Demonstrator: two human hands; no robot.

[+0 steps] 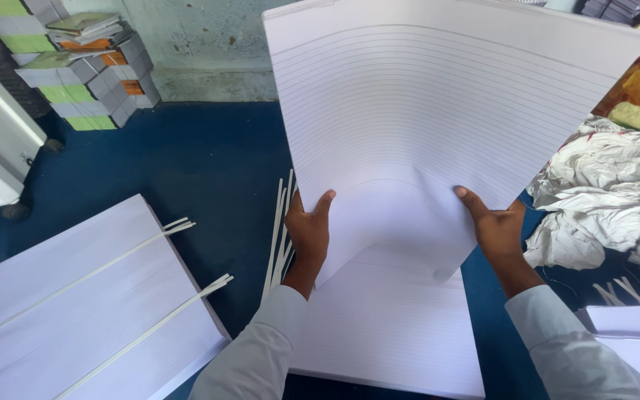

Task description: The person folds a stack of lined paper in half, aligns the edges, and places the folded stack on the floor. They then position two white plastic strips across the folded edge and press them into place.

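Ruled sheet bundle (438,111) top beyond frame edge.

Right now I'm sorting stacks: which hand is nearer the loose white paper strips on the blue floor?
Left hand: the loose white paper strips lie beside it; the right hand grips the sheets' far edge.

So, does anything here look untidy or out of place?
Mostly the thin paper strips: loose and fanned on the blue floor beside the left hand. The crumpled white paper heap at right also looks messy.

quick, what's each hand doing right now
Left hand: closed on the lower left edge of the lifted sheaf of ruled paper.
Right hand: closed on its lower right edge.
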